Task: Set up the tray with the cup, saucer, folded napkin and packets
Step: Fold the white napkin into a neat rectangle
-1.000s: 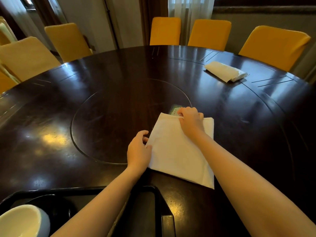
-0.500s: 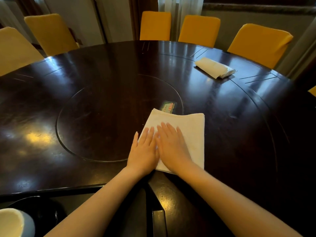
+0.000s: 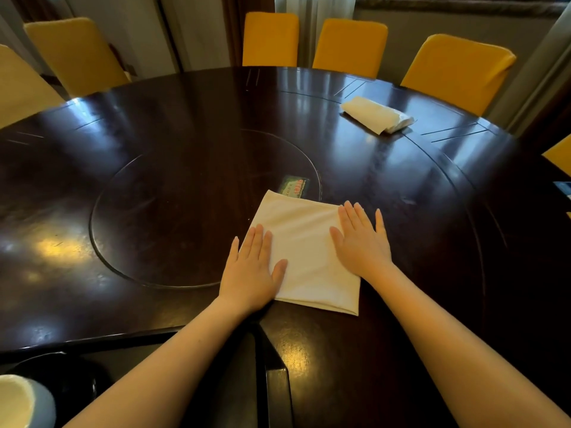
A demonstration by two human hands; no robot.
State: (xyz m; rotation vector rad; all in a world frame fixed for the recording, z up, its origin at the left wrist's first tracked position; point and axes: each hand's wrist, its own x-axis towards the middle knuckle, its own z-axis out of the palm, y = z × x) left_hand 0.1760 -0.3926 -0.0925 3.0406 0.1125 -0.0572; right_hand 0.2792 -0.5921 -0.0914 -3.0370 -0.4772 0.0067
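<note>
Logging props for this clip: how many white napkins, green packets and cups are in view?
White napkins: 2, the near one and the far one
Green packets: 1
Cups: 1
Total: 4

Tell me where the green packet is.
In the head view, the green packet lies mid-frame on the table, just beyond the far edge of the white napkin.

A dark, glossy round table (image 3: 77,180) fills the room, with a circular inset (image 3: 185,211) at its centre. Yellow-covered chairs (image 3: 349,46) ring its far side, with sheer curtains (image 3: 312,7) behind them. A rolled white cloth (image 3: 375,114) lies near the far right edge.
</note>
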